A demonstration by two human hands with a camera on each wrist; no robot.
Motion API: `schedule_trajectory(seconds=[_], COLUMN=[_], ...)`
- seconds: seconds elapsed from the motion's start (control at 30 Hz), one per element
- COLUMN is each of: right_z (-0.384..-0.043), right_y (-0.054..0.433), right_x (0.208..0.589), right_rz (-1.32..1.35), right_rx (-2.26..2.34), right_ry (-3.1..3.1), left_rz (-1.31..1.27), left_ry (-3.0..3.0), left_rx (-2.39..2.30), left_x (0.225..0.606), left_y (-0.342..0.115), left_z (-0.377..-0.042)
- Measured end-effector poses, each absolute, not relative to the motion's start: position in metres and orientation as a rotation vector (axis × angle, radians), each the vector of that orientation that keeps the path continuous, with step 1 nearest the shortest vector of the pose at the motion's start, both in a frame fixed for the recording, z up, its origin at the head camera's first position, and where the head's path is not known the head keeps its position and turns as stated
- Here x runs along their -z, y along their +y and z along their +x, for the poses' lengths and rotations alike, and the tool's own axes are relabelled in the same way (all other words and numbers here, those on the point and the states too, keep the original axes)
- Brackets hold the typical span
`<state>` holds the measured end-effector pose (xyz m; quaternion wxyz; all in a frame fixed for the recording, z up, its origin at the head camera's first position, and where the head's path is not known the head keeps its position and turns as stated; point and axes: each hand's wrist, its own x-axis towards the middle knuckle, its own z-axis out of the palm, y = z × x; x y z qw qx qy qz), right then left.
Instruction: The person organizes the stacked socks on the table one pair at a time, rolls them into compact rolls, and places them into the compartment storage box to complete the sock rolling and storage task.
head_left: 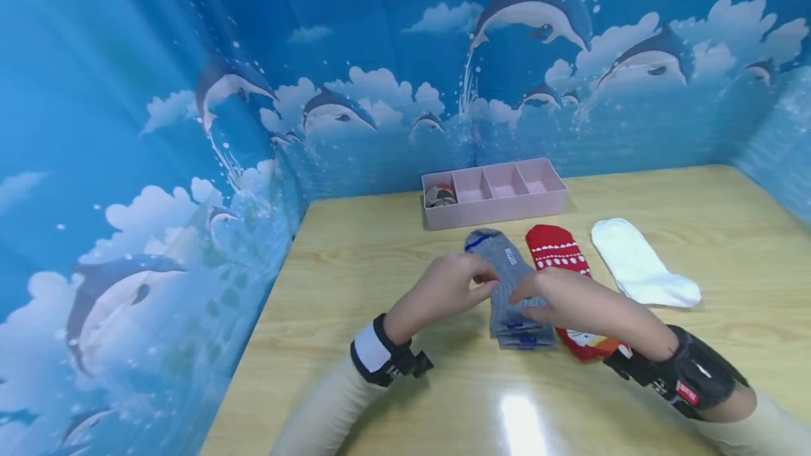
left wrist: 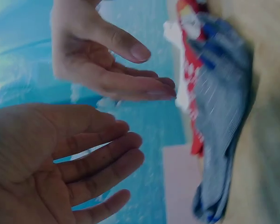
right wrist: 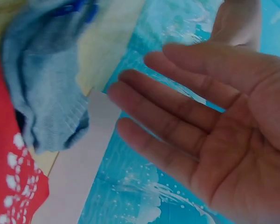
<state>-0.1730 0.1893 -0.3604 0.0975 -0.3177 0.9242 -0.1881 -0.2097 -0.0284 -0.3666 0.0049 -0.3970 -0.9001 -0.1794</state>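
Note:
A pair of grey socks (head_left: 512,301) lies flat on the table, one laid over the other, with blue marks near the cuffs and at the toe. My left hand (head_left: 448,287) hovers over their left side; its fingers are loosely bent and hold nothing in the left wrist view. Above their right side is my right hand (head_left: 564,295), fingers spread and relaxed, apart from the cloth in the right wrist view. Red patterned socks (head_left: 555,248) lie just right of the grey ones, partly hidden by my right hand and forearm.
White socks (head_left: 640,266) lie farther right. Behind the socks stands a pink divided box (head_left: 494,214); its leftmost compartment holds a rolled dark patterned bundle (head_left: 440,195), the others hold nothing visible. A dolphin-print curtain (head_left: 380,41) borders the table's back and left sides.

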Motion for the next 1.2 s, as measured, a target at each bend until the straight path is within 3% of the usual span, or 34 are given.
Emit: schedule_trajectory(seconds=[0.27, 0.6, 1.2], right_z=[-0.165, -0.159, -0.171], right_y=[0.185, 0.176, 0.178], right_x=[0.381, 0.405, 0.407], right_rz=[-0.878, -0.944, -0.829], right_rx=[0.410, 0.277, 0.379], right_ry=[2.714, 2.890, 2.884], left_rz=[-1.428, -1.412, -1.274], left_ry=[-2.976, -2.919, -3.104], left_rx=[0.308, 0.168, 0.535], left_x=[0.394, 0.416, 0.424], left_y=[-0.003, 0.007, 0.002], left_z=[-0.200, -0.190, -0.204])
